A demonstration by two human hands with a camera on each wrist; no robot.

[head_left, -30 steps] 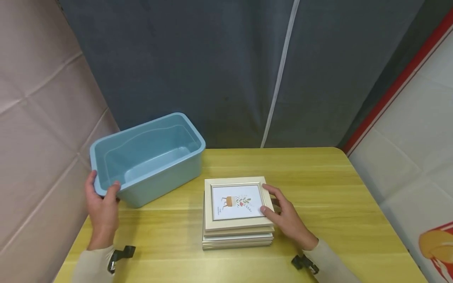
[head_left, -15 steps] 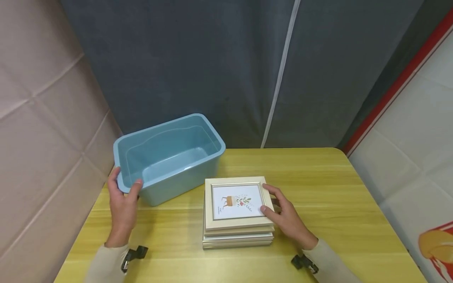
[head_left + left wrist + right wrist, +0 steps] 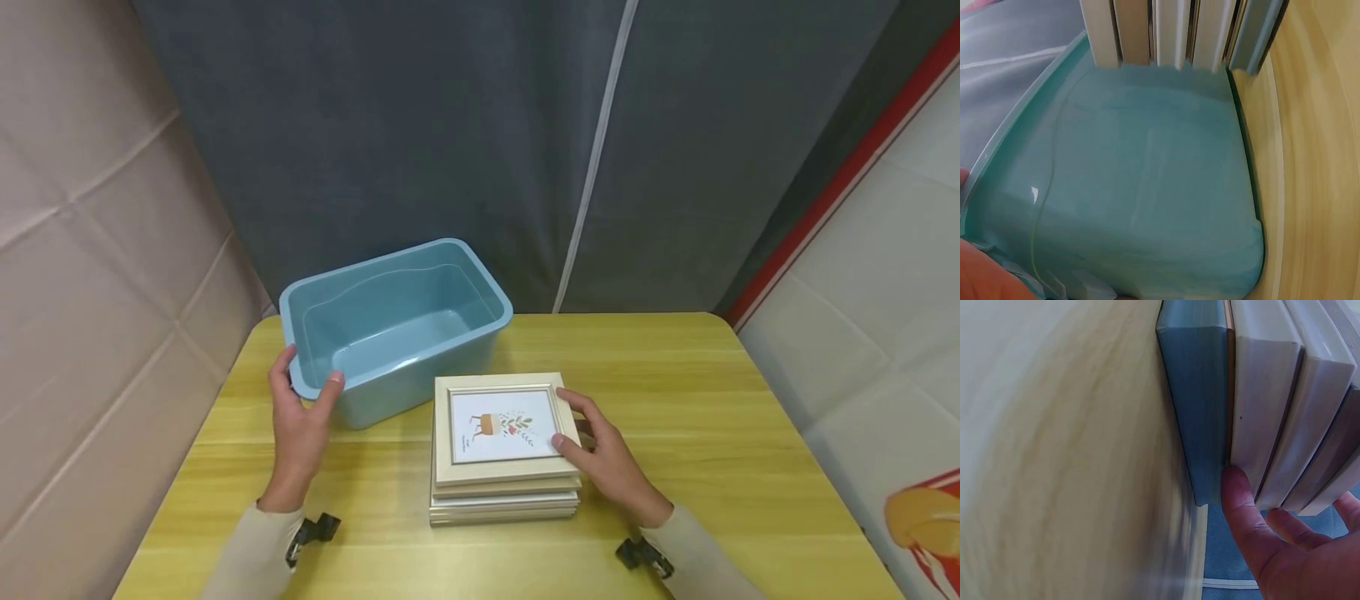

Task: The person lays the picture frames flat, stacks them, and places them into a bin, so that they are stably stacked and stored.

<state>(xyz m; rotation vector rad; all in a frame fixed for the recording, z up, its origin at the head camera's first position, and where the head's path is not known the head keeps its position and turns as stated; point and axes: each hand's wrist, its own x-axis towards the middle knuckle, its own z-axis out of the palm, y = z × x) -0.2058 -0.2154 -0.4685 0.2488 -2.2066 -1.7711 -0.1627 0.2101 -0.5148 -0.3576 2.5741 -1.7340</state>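
Note:
A light blue plastic tub (image 3: 412, 375) stands on the table, left of a stack of picture frames (image 3: 504, 510). My left hand (image 3: 297, 433) grips the rim at the tub's near left corner, thumb and fingers spread across it. The top frame (image 3: 495, 475) is cream with a gold inner edge and shows a printed plant drawing. My right hand (image 3: 611, 467) rests on the stack's right side, its thumb on the top frame and its other fingers against the side. In the right wrist view, a fingertip (image 3: 1235, 478) lies against the frame edges. The tub's inside holds nothing.
The wooden table (image 3: 675, 400) reaches to a dark grey curtain (image 3: 412, 150) at the back. Pale cloth walls stand at left (image 3: 112, 292) and right (image 3: 877, 308), the right one with a red band.
My left hand has slid the tub rightward along the table, closer to the stack of picture frames. The right hand and the stack have stayed in place.

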